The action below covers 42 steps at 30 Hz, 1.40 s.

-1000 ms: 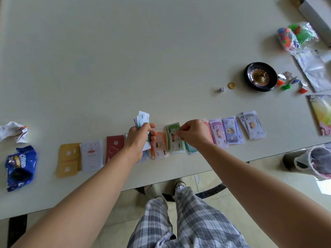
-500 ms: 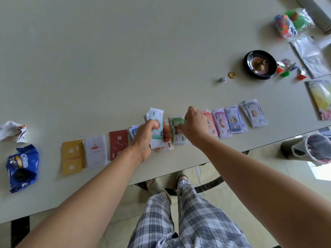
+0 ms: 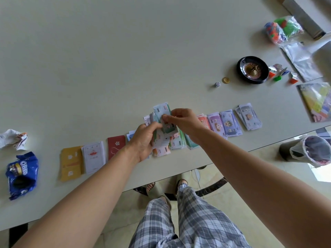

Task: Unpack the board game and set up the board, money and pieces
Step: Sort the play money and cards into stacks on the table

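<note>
Left hand: the left hand (image 3: 143,142) grips a wad of banknotes (image 3: 160,111) just above the near edge of the tabletop (image 3: 107,51), fingers curled round its lower end.
Right hand: the right hand (image 3: 186,120) meets it from the other side, with thumb and forefinger pinching a greenish note (image 3: 169,127) on the face of the wad.
Money: sorted piles run in a row along the near edge. A green pile (image 3: 177,143) lies under the hands, then a red pile (image 3: 203,120), a lilac pile (image 3: 215,123), a blue-violet pile (image 3: 230,123) and a pale pile (image 3: 249,116) at the right end.
Cards: left of the hands, a red deck (image 3: 116,145), a white deck (image 3: 94,156) and a yellow deck (image 3: 71,162) lie side by side.
Pieces: a black roulette wheel (image 3: 252,69) sits farther back on the right. A gold coin (image 3: 226,80) and a white die (image 3: 217,84) lie just left of it, and small coloured pawns (image 3: 277,76) lie to its right. Clear bags of coloured pieces (image 3: 281,29) lie near the far right corner.
Right edge: a colourful wrapped sheet (image 3: 317,101) lies flat.
Left end: a blue Oreo packet (image 3: 21,174) lies beside a crumpled wrapper (image 3: 13,138).
</note>
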Available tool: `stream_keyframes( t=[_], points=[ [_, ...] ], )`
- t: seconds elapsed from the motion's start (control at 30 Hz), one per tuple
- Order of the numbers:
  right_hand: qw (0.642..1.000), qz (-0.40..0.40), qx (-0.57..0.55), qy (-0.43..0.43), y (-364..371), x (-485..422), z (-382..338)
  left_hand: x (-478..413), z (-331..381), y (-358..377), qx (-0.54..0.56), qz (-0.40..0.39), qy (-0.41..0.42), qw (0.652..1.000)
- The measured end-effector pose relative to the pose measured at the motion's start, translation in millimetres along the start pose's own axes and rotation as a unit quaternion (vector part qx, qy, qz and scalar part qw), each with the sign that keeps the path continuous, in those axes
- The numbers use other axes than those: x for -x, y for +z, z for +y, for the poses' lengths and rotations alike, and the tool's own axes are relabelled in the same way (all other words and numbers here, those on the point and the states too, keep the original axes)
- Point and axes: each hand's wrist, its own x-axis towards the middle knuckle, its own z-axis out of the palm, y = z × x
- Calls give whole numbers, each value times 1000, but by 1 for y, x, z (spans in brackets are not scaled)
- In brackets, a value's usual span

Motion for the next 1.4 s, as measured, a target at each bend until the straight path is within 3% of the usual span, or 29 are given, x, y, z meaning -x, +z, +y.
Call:
stream_keyframes(
  t=[0.33, 0.63, 1.2, 1.4],
  points=[
    [998, 8, -51, 25, -14, -7, 7, -9, -2, 9, -13, 98, 26, 995],
    [996, -7, -75, 38, -22, -19, 12, -15, 2, 18, -22, 129, 50, 990],
    [994, -58, -76, 60, -41, -36, 14, -26, 7, 32, -19, 143, 54, 988],
    [975, -102, -183, 77, -52, -41, 13, -28, 10, 35, 58, 117, 44, 990]
  ],
)
